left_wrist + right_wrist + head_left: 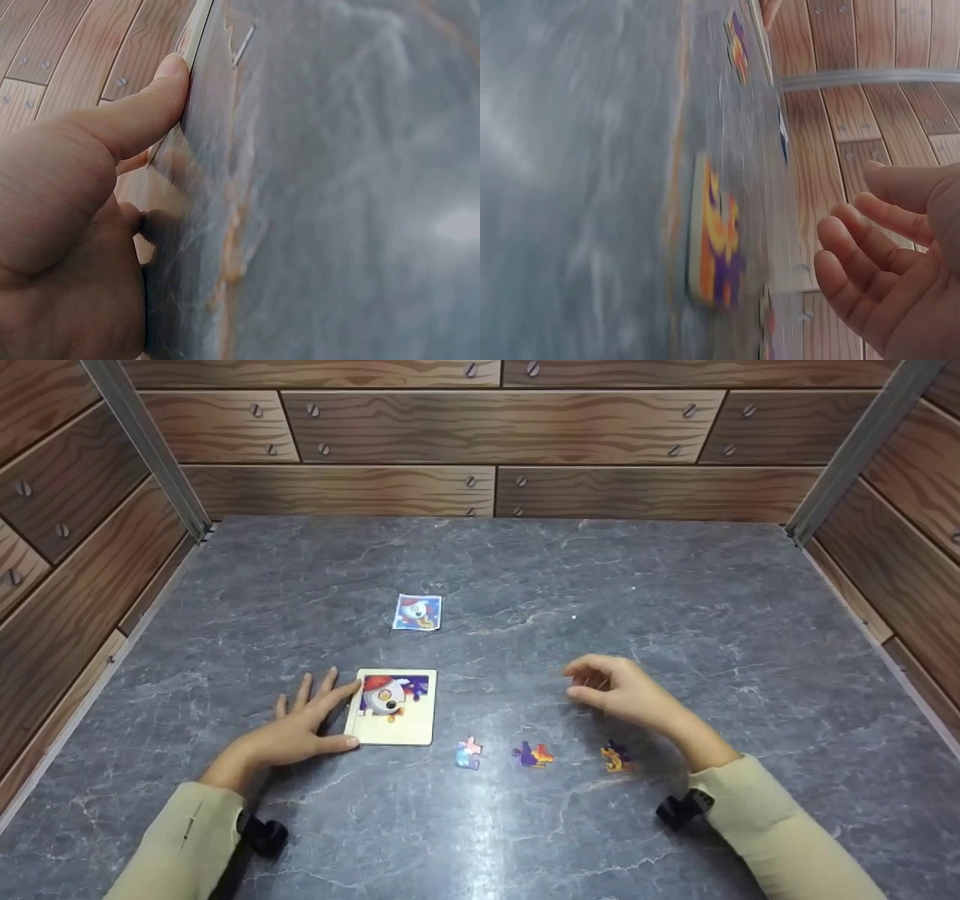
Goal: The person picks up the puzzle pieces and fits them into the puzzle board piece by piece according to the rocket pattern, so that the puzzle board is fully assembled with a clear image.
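My left hand (pixel 296 729) lies with fingers spread at the left edge of a small square jigsaw board (pixel 397 730), its thumb and index finger touching the pale frame. Part of a white dog in a red hat fills the board's upper area; bare wood shows below. To the board's right lie three loose jigsaw pieces: a pink and light-blue one (pixel 469 754), a purple and orange one (pixel 535 754) and a yellow and dark-purple one (pixel 616 758). Over the table beyond the rightmost piece, my right hand (pixel 621 690) hovers, fingers loosely bent and holding nothing.
Behind the board lies a small picture card (pixel 418 613) of the same dog. The grey marbled table (pixel 675 585) is bordered by wood-print walls (pixel 495 427) and metal corner posts. At the bottom of the right wrist view, a sliver of another coloured piece (pixel 768 326) shows.
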`<action>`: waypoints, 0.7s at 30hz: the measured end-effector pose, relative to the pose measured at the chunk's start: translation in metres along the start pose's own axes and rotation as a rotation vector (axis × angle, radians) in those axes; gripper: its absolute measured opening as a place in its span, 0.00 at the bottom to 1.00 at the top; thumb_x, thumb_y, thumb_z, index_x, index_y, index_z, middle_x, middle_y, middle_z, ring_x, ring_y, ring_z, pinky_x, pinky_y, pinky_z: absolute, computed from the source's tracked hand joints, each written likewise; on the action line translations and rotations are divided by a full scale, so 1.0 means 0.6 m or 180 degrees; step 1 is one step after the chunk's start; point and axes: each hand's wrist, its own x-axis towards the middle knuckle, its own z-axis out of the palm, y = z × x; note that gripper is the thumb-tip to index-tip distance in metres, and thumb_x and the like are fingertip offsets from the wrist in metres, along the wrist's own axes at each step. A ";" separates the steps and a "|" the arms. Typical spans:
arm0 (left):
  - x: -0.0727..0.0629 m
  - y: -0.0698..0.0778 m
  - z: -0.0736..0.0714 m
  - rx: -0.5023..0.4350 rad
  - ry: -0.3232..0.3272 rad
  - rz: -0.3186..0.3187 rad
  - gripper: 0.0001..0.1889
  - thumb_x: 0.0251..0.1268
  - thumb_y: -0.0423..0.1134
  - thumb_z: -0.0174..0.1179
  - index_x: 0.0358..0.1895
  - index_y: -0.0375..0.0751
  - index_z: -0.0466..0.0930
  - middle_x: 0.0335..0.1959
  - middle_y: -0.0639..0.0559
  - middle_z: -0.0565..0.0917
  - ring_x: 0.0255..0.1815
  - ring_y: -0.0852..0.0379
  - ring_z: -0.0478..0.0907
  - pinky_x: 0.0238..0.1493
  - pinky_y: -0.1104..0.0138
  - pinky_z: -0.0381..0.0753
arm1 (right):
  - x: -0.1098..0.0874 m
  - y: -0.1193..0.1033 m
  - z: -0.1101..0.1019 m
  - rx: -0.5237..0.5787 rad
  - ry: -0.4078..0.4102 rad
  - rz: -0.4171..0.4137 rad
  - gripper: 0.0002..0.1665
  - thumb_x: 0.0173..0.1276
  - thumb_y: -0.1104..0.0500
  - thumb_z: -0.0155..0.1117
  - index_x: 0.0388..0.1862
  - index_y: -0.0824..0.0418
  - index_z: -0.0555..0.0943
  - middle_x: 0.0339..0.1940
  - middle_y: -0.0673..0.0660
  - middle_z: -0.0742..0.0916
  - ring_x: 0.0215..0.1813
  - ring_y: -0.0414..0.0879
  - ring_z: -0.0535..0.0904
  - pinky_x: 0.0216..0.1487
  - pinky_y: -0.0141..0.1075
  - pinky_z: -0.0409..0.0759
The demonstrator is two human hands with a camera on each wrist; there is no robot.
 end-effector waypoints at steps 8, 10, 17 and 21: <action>-0.002 -0.001 0.001 0.0040 0.0034 0.0000 0.45 0.57 0.63 0.57 0.75 0.59 0.45 0.74 0.44 0.29 0.70 0.39 0.17 0.58 0.37 0.16 | -0.017 0.029 -0.029 -0.0022 -0.0151 0.0205 0.19 0.62 0.59 0.66 0.50 0.67 0.79 0.34 0.55 0.84 0.35 0.46 0.79 0.33 0.34 0.79; -0.002 0.000 0.000 0.0047 0.0044 -0.0007 0.45 0.57 0.63 0.57 0.75 0.59 0.45 0.74 0.44 0.29 0.70 0.40 0.17 0.58 0.38 0.17 | -0.021 0.037 -0.035 -0.0010 -0.0145 0.0264 0.19 0.61 0.60 0.66 0.50 0.67 0.79 0.34 0.56 0.84 0.34 0.47 0.80 0.33 0.33 0.79; 0.000 0.002 -0.002 0.0078 0.0029 0.0003 0.44 0.57 0.63 0.57 0.75 0.57 0.46 0.74 0.43 0.30 0.69 0.39 0.17 0.58 0.37 0.17 | -0.033 0.063 -0.054 -0.0181 -0.0047 0.0430 0.21 0.59 0.59 0.69 0.49 0.68 0.79 0.35 0.58 0.83 0.34 0.46 0.78 0.34 0.32 0.76; 0.000 0.002 -0.001 0.0074 0.0021 0.0013 0.44 0.58 0.62 0.57 0.74 0.57 0.46 0.74 0.43 0.30 0.69 0.39 0.17 0.58 0.38 0.16 | -0.037 0.072 -0.060 -0.0225 -0.0122 0.0526 0.25 0.56 0.59 0.71 0.50 0.68 0.78 0.36 0.60 0.82 0.33 0.46 0.76 0.32 0.32 0.76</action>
